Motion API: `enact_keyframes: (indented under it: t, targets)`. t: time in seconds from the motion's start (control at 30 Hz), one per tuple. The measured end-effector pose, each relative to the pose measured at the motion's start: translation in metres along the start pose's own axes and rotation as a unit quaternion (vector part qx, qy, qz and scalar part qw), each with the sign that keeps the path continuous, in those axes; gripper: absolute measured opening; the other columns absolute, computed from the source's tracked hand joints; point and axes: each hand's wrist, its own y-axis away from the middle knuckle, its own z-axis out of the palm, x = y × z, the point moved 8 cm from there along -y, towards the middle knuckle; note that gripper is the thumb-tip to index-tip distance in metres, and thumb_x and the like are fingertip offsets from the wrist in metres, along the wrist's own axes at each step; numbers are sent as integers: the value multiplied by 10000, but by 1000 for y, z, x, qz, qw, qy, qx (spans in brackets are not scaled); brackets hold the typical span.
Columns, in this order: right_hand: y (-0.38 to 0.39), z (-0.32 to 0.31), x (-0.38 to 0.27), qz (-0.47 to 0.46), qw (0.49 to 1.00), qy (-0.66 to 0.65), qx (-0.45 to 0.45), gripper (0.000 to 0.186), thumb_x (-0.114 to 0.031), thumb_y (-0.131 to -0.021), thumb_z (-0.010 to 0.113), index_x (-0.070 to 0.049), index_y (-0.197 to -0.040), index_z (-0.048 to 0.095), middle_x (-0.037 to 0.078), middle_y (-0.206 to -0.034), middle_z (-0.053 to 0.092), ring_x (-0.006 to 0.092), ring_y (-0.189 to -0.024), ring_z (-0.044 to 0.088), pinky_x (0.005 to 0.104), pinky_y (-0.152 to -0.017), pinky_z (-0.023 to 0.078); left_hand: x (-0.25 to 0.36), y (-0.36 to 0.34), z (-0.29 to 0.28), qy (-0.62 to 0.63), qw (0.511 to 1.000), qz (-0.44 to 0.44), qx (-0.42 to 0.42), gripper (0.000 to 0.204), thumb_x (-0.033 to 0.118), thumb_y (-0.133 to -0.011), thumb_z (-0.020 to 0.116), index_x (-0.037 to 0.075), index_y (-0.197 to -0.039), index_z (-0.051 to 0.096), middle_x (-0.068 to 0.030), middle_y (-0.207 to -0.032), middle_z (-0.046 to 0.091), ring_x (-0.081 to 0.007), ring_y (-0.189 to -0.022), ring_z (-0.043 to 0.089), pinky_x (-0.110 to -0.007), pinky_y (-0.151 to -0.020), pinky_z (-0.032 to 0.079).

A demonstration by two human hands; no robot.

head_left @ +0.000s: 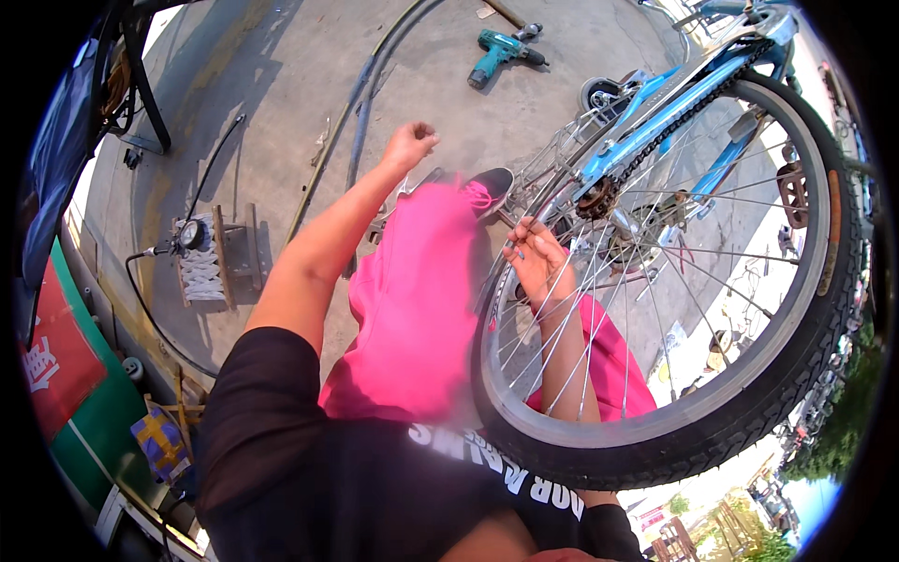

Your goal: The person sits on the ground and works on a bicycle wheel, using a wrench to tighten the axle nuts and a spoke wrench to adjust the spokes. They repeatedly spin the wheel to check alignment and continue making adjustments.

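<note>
A blue bicycle point(616, 155) stands at my right, its spoked wheel point(712, 426) with a knobby black tyre close to my body. My right hand point(543, 262) reaches in behind the spokes, near the hub and the rusty sprocket point(597, 199). Its fingers are curled with the tips together; a small bit may be between them, too small to name. My left hand point(410, 145) is held out over the ground beyond my pink trouser leg, away from the bicycle. Its fingers are bent in and pinched, and whatever they hold, if anything, is hidden.
A teal cordless drill point(496, 58) lies on the concrete ahead. Hoses point(361, 103) run across the ground left of it. At the left stands a foot pump with a gauge point(192, 234) and black hose. A red and green board point(70, 375) is at the far left.
</note>
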Motion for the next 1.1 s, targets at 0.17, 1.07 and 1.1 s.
enact_keyframes:
  t: [0.17, 1.07, 1.1]
  targets:
    - [5, 6, -5, -9, 999, 17, 29, 347, -100, -836, 519, 7, -1166, 500, 88, -1019, 568, 223, -1023, 535, 374, -894, 446, 187, 61, 95, 185, 934, -48, -302, 221, 181, -853, 651, 11, -973, 578, -40, -825, 583, -122, -736, 554, -258, -656, 463]
    - [-14, -35, 12, -33, 999, 1, -2, 313, -107, -852, 510, -27, -1154, 509, 61, -990, 594, 193, -940, 573, 365, -850, 465, 210, 107, 147, 178, 934, -104, -290, 225, 282, -921, 562, 58, -903, 555, -13, -798, 559, -115, -682, 523, -262, -613, 433]
    - [-12, -31, 11, -28, 1000, -2, -9, 302, -110, -855, 512, -32, -1146, 515, 59, -989, 597, 194, -938, 576, 362, -849, 466, 205, 108, 147, 151, 931, -130, -306, 247, 305, -928, 545, 62, -882, 539, -6, -771, 534, -110, -663, 501, -263, -599, 421]
